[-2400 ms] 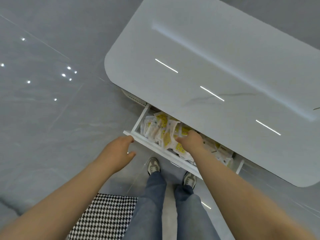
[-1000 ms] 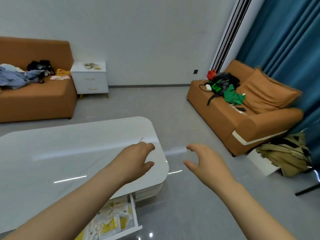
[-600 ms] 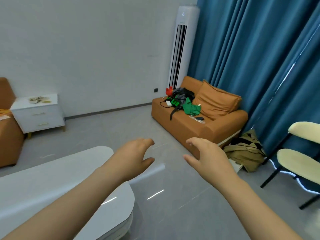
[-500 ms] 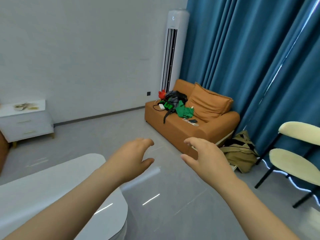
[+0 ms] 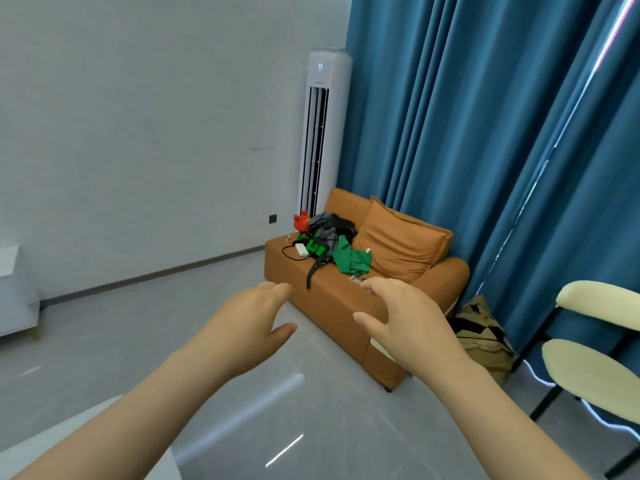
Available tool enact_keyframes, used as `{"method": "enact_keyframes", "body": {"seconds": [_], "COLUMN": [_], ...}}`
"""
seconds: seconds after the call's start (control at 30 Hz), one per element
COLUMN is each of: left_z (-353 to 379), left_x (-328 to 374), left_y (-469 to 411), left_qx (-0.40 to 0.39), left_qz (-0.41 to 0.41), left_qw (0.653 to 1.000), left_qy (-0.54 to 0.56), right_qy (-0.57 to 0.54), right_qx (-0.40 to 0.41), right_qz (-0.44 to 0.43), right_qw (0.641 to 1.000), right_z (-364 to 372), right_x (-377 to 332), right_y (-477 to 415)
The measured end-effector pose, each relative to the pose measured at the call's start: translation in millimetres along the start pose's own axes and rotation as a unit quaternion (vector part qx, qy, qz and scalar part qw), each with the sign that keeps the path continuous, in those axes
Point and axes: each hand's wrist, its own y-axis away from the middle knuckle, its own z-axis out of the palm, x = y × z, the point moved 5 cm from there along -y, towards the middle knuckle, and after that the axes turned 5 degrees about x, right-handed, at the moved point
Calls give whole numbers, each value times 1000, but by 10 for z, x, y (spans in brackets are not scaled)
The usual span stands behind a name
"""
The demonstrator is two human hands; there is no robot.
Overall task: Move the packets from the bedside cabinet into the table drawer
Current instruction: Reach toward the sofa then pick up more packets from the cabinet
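Note:
Both my hands are raised in front of me over the grey floor and hold nothing. My left hand [image 5: 249, 323] has loosely bent fingers. My right hand [image 5: 405, 320] is spread with relaxed fingers. The white bedside cabinet [image 5: 14, 292] shows only as a sliver at the left edge; its top is cut off and no packets are visible. A corner of the white table [image 5: 86, 431] shows at the bottom left behind my left forearm. The drawer is out of view.
An orange sofa [image 5: 346, 299] with a cushion, clothes and a bag stands ahead by blue curtains [image 5: 485, 150]. A white tower air conditioner [image 5: 320, 133] stands in the corner. A cream chair [image 5: 595, 358] is at the right. A tan bag [image 5: 481, 334] lies beside the sofa.
My view swung up from the open drawer of packets and keeps turning right; the cabinet slid to the left edge. Both hands left the drawer and stay raised, holding nothing.

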Motion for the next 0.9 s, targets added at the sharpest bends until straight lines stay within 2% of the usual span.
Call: {"method": "enact_keyframes", "body": {"seconds": [0.3,0.5,0.73,0.9], "left_z": [257,475,606,707], "left_x": [-464,-746,-1175,-1687], "left_y": [-1233,-2000,-2701,-2950], "left_qx": [5,28,55,60], "left_qz": [-21,-53,-122,-184], "left_qw": [1000,998,991,980], "left_qy": [4,-13,-28,-42], "right_qy": [-26,-27,-38,-63], "right_qx": [-7,-15,-32,-63], "right_qz": [-14,-61,-125,-186], "right_qw": [1000,998,991,979], "right_z": [532,896,1307,1804], "right_x": [374,664,832,647], "right_y": [-1211,-2120,-3163,-3775]}}
